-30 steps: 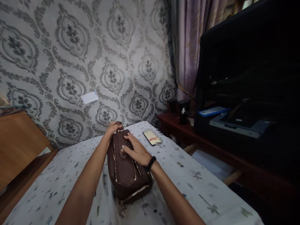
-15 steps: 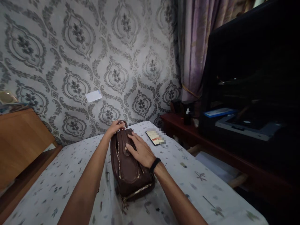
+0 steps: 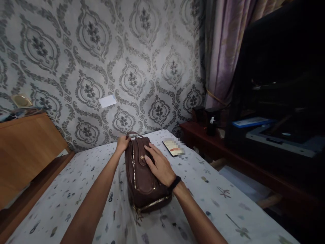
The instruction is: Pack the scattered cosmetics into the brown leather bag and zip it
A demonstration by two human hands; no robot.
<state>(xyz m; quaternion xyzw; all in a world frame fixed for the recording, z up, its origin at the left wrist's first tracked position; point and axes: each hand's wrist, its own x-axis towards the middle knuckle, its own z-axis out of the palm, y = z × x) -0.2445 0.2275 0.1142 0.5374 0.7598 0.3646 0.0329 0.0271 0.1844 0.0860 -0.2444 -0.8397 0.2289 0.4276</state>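
A dark brown leather bag (image 3: 146, 178) with gold zips and a round gold stud lies on the patterned white sheet. My left hand (image 3: 123, 143) is closed at the bag's far left corner, beside its carry loop (image 3: 134, 133). Exactly what its fingertips pinch there is hidden. Across the right part of the bag's front rests my right hand (image 3: 160, 166), palm down, fingers stretched out beside the stud. A black band (image 3: 174, 184) circles that wrist. To the right of the bag lies a phone (image 3: 170, 147) with its screen lit, partly blurred out.
A wooden cabinet (image 3: 27, 156) borders the bed on the left. On the right stand a dark red table (image 3: 188, 128), a small pump bottle (image 3: 211, 127) and a large black screen (image 3: 281, 74). Below, a drawer (image 3: 243, 183) is pulled out. Patterned wallpaper covers the wall behind.
My left hand has shifted from the carry loop to the bag's far left corner, its fingers now more curled. My right hand keeps its place on the bag. The view has swung slightly left.
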